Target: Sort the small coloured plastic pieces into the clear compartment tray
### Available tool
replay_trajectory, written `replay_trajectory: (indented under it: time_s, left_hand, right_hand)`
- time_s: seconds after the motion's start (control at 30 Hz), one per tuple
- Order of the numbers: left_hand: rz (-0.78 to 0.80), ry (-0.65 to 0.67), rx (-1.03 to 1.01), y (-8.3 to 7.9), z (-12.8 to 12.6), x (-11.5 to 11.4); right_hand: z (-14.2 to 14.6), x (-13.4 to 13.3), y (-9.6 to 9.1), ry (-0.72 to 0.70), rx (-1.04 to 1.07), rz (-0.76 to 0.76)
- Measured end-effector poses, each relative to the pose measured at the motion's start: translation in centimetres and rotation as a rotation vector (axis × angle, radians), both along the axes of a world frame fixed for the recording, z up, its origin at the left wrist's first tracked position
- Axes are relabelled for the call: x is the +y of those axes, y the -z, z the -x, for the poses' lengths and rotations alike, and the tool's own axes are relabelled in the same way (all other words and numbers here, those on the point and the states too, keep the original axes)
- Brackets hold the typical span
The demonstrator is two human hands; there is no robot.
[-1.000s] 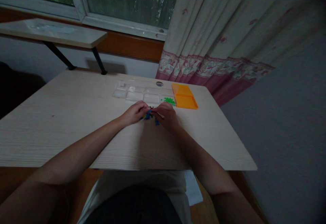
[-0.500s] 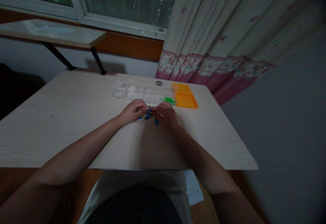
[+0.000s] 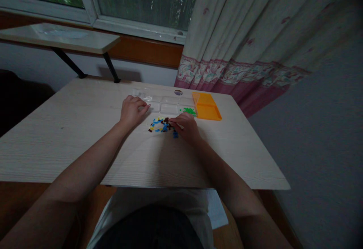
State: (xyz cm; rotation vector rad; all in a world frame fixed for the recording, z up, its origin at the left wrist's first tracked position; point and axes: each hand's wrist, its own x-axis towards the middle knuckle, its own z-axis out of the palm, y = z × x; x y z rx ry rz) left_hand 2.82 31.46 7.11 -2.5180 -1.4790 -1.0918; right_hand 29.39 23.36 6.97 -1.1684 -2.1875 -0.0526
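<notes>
A loose pile of tiny building-block pieces (image 3: 161,125) in blue, brown, yellow and white lies on the table. My right hand (image 3: 187,129) is closed at the pile's right side, fingertips touching or just above the brown pieces; what it pinches is too small to make out. Up and to the left, my left hand (image 3: 133,110) hovers at the left part of a clear compartment tray (image 3: 169,108), thumb and forefinger pressed together. Anything between them is too small to name. A small blue cluster (image 3: 175,134) sits just below my right fingers.
Green pieces (image 3: 188,110) fill the tray's right front compartment. Beside it lies an open orange case (image 3: 208,112). A raised shelf (image 3: 76,39) on black legs stands at the table's back left. A patterned curtain (image 3: 224,71) hangs behind the right side.
My left hand has moved away from my right, up and left from the pile to the clear tray, uncovering more pieces. My right hand stays almost where it was.
</notes>
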Motion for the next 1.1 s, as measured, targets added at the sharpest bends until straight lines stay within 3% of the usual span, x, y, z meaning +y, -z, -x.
replay_trajectory:
  time_s: [0.13, 0.67, 0.87, 1.1]
  left_hand:
    - [-0.004, -0.069, 0.07, 0.2, 0.3, 0.2]
    - [0.025, -0.141, 0.117, 1.4, 0.4, 0.8]
    - [0.036, -0.097, 0.14, 1.3, 0.0, 0.5]
    - [0.09, 0.021, 0.119, 1.9, -0.1, 0.8]
  right_hand:
    - [-0.1, 0.2, 0.2, 0.001, -0.002, -0.012]
    - [-0.4, 0.5, 0.6, -0.043, 0.003, 0.056]
    - [-0.4, 0.7, 0.7, -0.139, -0.064, 0.145]
    - [-0.5, 0.3, 0.9, -0.143, -0.097, 0.202]
